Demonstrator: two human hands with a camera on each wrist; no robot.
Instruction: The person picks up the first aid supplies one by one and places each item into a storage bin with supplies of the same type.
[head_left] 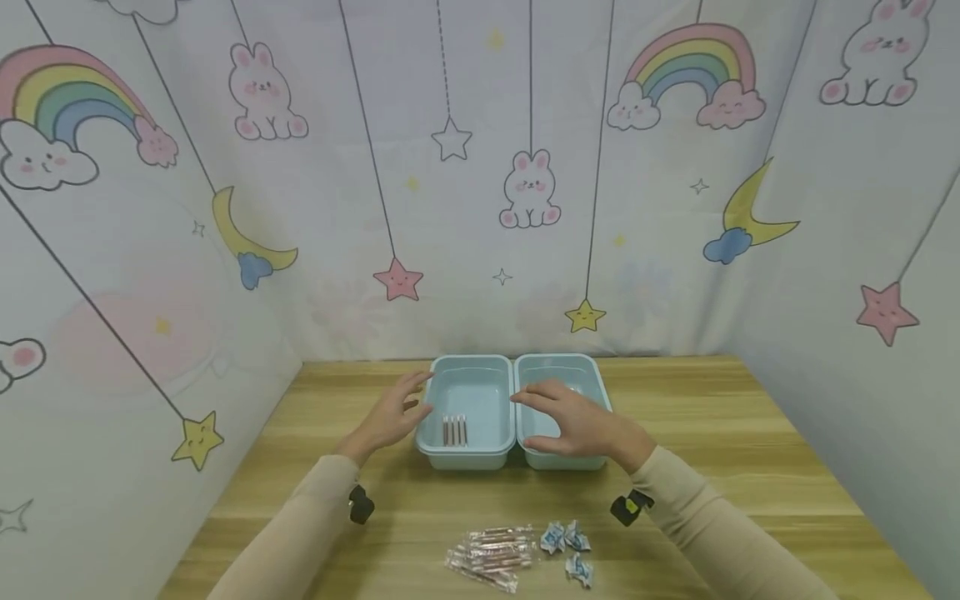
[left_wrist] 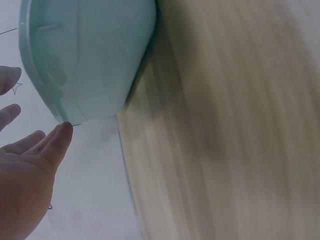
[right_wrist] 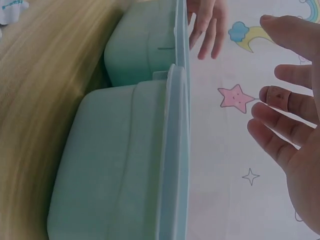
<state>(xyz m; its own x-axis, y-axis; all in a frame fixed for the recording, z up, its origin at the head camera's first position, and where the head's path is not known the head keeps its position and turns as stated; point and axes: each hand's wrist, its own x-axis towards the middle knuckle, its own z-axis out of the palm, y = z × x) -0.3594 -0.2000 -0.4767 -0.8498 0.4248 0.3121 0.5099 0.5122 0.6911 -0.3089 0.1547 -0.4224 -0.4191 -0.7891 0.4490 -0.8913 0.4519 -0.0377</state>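
Two light-blue plastic bins stand side by side on the table. In the head view my left hand [head_left: 390, 417] is at the left side of the left bin [head_left: 467, 460], fingers extended near its rim; whether they touch it I cannot tell. My right hand [head_left: 573, 421] hovers over the right bin [head_left: 592, 367], fingers spread and holding nothing, and it hides part of that bin's inside. Several short brown sticks with pale ends [head_left: 454, 431] lie in a row inside the left bin. In the right wrist view the right fingers [right_wrist: 287, 125] are apart from the bin wall.
Nearer me on the wood-grain table [head_left: 675, 475] lies a pile of brown sticks in clear wrappers [head_left: 495, 554]. Beside it are three small white-and-blue twisted packets [head_left: 577, 571]. A printed cloth wall [head_left: 465, 250] closes off the back and both sides.
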